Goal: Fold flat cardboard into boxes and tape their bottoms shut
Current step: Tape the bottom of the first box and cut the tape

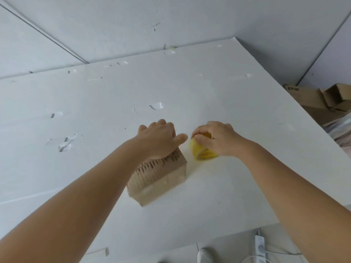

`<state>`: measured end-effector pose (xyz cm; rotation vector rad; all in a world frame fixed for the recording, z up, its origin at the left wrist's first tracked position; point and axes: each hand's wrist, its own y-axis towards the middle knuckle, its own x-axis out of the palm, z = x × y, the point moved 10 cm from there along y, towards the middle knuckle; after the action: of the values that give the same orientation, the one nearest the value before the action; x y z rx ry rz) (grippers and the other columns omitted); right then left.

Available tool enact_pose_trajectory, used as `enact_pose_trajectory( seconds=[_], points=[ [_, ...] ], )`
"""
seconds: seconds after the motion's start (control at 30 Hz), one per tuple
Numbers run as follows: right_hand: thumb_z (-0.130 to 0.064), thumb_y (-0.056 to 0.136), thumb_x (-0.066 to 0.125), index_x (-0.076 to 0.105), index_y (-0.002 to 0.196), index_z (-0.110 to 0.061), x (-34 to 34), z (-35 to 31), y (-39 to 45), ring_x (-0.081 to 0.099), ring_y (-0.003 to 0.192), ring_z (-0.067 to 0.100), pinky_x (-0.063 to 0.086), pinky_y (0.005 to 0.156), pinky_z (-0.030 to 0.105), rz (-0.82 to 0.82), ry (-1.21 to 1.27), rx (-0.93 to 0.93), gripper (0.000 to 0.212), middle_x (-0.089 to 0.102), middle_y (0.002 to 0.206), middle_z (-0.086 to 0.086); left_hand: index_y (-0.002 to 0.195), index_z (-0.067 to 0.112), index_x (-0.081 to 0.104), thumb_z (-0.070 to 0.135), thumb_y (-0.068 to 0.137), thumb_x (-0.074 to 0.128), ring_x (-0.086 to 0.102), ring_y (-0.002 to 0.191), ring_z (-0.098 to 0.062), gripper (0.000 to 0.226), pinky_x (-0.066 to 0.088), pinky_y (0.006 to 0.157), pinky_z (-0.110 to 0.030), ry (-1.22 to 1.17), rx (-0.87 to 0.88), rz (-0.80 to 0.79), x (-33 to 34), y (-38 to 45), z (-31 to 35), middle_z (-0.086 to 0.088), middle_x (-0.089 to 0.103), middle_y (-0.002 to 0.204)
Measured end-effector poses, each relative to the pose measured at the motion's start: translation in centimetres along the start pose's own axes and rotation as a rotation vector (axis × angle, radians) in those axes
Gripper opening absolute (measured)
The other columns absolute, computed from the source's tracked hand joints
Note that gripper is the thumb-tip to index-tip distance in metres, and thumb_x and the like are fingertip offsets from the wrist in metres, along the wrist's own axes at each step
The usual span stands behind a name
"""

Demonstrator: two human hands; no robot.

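Note:
A small brown cardboard box (161, 177) stands folded up on the white table (228, 92), with dark printed marks on its top face. My left hand (159, 139) lies flat on the far end of the box, fingers straight, thumb pointing right. Just to the right of the box, my right hand (216, 138) grips a yellow roll of tape (201, 150) that stands tilted on the table. The roll touches neither the box nor my left hand.
Short scraps of clear tape (156, 106) stick to the table in several spots. Flat and folded cardboard (322, 103) is piled beyond the table's right edge. A power strip (259, 247) and a shoe (205, 256) are on the floor below the near edge.

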<state>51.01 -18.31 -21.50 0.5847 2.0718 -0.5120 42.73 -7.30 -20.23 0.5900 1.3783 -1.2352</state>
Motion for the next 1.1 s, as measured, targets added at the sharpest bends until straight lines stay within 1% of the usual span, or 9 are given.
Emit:
enact_pose_trajectory(
  seconds=[0.1, 0.2, 0.33, 0.53, 0.6, 0.7, 0.83, 0.97, 1.1],
  points=[
    [-0.036, 0.096, 0.040, 0.065, 0.107, -0.038, 0.1, -0.4, 0.3, 0.049, 0.096, 0.018, 0.028, 0.100, 0.041, -0.009, -0.038, -0.031, 0.028, 0.049, 0.085, -0.007, 0.110, 0.026, 0.058, 0.041, 0.090, 0.054, 0.051, 0.109, -0.020, 0.025, 0.041, 0.091, -0.035, -0.020, 0.105, -0.159, 0.1, 1.7, 2.3, 0.003, 0.051, 0.119],
    [-0.036, 0.097, 0.035, 0.064, 0.111, -0.038, 0.2, -0.4, 0.6, 0.045, 0.090, 0.016, 0.028, 0.096, 0.039, -0.004, -0.101, -0.058, 0.032, 0.045, 0.083, -0.006, 0.110, 0.028, 0.057, 0.031, 0.084, 0.066, 0.056, 0.103, -0.017, 0.027, 0.047, 0.085, -0.032, -0.096, 0.120, -0.243, 0.5, 2.9, 3.5, 0.008, 0.056, 0.111],
    [-0.032, 0.095, 0.037, 0.053, 0.095, -0.029, -0.6, -0.2, 0.6, 0.050, 0.085, 0.016, 0.031, 0.093, 0.039, 0.071, -0.042, -0.077, 0.016, 0.055, 0.083, -0.008, 0.117, 0.033, 0.055, 0.030, 0.080, 0.069, 0.064, 0.090, -0.014, 0.039, 0.052, 0.086, -0.036, -0.242, 0.082, -0.280, 2.2, 3.2, 3.3, 0.009, 0.063, 0.091],
    [-0.025, 0.094, 0.041, 0.048, 0.085, -0.024, -2.0, -1.1, 0.2, 0.049, 0.080, 0.015, 0.032, 0.093, 0.039, 0.190, -0.003, -0.141, 0.012, 0.053, 0.078, -0.012, 0.096, 0.037, 0.067, 0.026, 0.083, 0.066, 0.067, 0.071, -0.002, 0.017, 0.046, 0.064, -0.021, -0.472, 0.105, -0.227, 2.5, 2.9, 3.0, 0.011, 0.071, 0.073],
    [-0.026, 0.095, 0.042, 0.051, 0.089, -0.024, -2.4, -1.2, -0.1, 0.048, 0.087, 0.014, 0.031, 0.095, 0.038, 0.227, 0.011, -0.153, 0.011, 0.055, 0.087, -0.010, 0.091, 0.038, 0.068, 0.027, 0.084, 0.067, 0.065, 0.068, -0.001, 0.013, 0.044, 0.063, -0.020, -0.521, 0.107, -0.191, 2.2, 2.9, 2.9, 0.012, 0.069, 0.070],
    [-0.030, 0.096, 0.046, 0.055, 0.117, -0.022, -2.4, -1.1, -0.7, 0.046, 0.113, 0.014, 0.026, 0.103, 0.035, 0.267, 0.021, -0.159, 0.024, 0.056, 0.119, -0.006, 0.094, 0.035, 0.071, 0.027, 0.085, 0.067, 0.065, 0.067, -0.001, 0.012, 0.046, 0.067, -0.021, -0.588, 0.107, -0.148, 1.9, 2.8, 2.6, 0.010, 0.071, 0.073],
    [-0.038, 0.091, 0.057, 0.033, 0.144, -0.017, -2.7, -1.0, -2.4, 0.026, 0.140, 0.017, 0.019, 0.112, 0.036, 0.337, 0.031, -0.183, 0.062, 0.033, 0.151, 0.000, 0.092, 0.033, 0.073, 0.027, 0.085, 0.067, 0.065, 0.064, -0.002, 0.011, 0.050, 0.070, -0.020, -0.649, 0.125, -0.107, 1.6, 2.7, 2.6, 0.009, 0.072, 0.073],
    [-0.045, 0.089, 0.058, 0.010, 0.151, -0.017, -1.7, 0.7, -4.8, 0.011, 0.145, 0.015, 0.013, 0.114, 0.032, 0.343, 0.033, -0.089, 0.083, 0.012, 0.159, 0.000, 0.090, 0.032, 0.074, 0.022, 0.085, 0.069, 0.062, 0.059, -0.001, 0.012, 0.046, 0.061, -0.012, -0.669, 0.106, -0.060, 1.4, 2.7, 2.3, 0.008, 0.072, 0.070],
    [-0.045, 0.091, 0.054, 0.004, 0.152, -0.016, 0.5, 3.9, -7.6, 0.008, 0.146, 0.013, 0.009, 0.115, 0.030, 0.282, 0.019, 0.043, 0.084, 0.008, 0.160, -0.001, 0.090, 0.032, 0.074, 0.022, 0.083, 0.071, 0.060, 0.055, 0.001, 0.012, 0.046, 0.060, -0.013, -0.665, 0.094, -0.042, 1.5, 2.9, 2.1, 0.009, 0.072, 0.070]
  ],
)
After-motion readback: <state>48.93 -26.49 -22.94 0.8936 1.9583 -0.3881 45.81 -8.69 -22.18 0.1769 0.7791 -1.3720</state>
